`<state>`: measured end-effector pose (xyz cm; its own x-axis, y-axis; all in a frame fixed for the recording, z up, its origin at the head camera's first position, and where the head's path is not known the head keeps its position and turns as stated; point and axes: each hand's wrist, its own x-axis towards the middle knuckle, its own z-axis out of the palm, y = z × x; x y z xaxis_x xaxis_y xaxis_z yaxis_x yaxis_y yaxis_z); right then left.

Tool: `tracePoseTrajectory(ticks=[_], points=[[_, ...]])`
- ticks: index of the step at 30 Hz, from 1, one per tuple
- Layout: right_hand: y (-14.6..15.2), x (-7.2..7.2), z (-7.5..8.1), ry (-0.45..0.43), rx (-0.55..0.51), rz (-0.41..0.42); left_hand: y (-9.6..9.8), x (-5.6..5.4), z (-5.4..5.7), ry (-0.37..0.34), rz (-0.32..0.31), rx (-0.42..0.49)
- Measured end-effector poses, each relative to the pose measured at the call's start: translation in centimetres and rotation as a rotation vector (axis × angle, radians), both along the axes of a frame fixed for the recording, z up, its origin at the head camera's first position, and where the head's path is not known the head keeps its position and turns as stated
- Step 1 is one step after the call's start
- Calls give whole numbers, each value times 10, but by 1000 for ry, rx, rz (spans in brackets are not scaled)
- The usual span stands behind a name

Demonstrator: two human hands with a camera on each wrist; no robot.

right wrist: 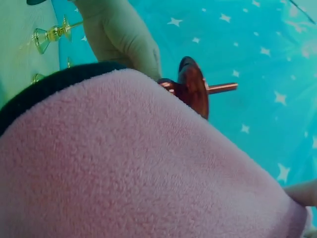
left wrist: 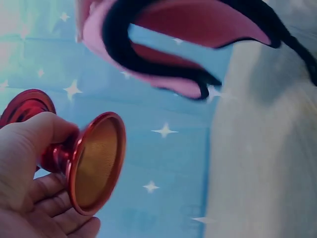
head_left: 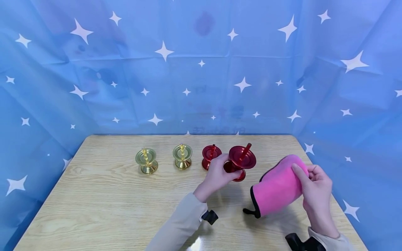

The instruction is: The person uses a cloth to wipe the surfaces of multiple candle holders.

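Observation:
My left hand grips a red metal candle holder by its stem, raised and tilted over the table. Its dish with a red spike points up and away; in the left wrist view the hollow base faces the camera. Between thumb and fingers, my right hand pinches a fuzzy pink mitt with black trim and a black loop. The mitt's open end faces the held candle holder, apart from it. Fuzzy fabric fills much of the right wrist view and hides most of the right hand.
Another red candle holder stands just beyond the left hand. Two gold candle holders stand upright farther left. The wooden table ends at a blue star-printed curtain behind and at both sides.

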<state>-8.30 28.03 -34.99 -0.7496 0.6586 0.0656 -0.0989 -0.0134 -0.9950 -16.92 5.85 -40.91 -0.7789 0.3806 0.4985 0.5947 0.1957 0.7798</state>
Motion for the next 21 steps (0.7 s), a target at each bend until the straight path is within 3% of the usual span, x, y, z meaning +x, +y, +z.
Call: tracePoseTrajectory(ticks=[6,12,16,21], points=[[-18,-14,8,103,50,-8,-6,9,17,18,30,-82],[-35,-22,18,94,-36,110,-8,13,22,74,57,-145],[-38,-22,23,116,-119,269,-8,14,23,123,92,-165],[-31,-18,21,148,-259,613,-7,15,22,202,150,-177]])
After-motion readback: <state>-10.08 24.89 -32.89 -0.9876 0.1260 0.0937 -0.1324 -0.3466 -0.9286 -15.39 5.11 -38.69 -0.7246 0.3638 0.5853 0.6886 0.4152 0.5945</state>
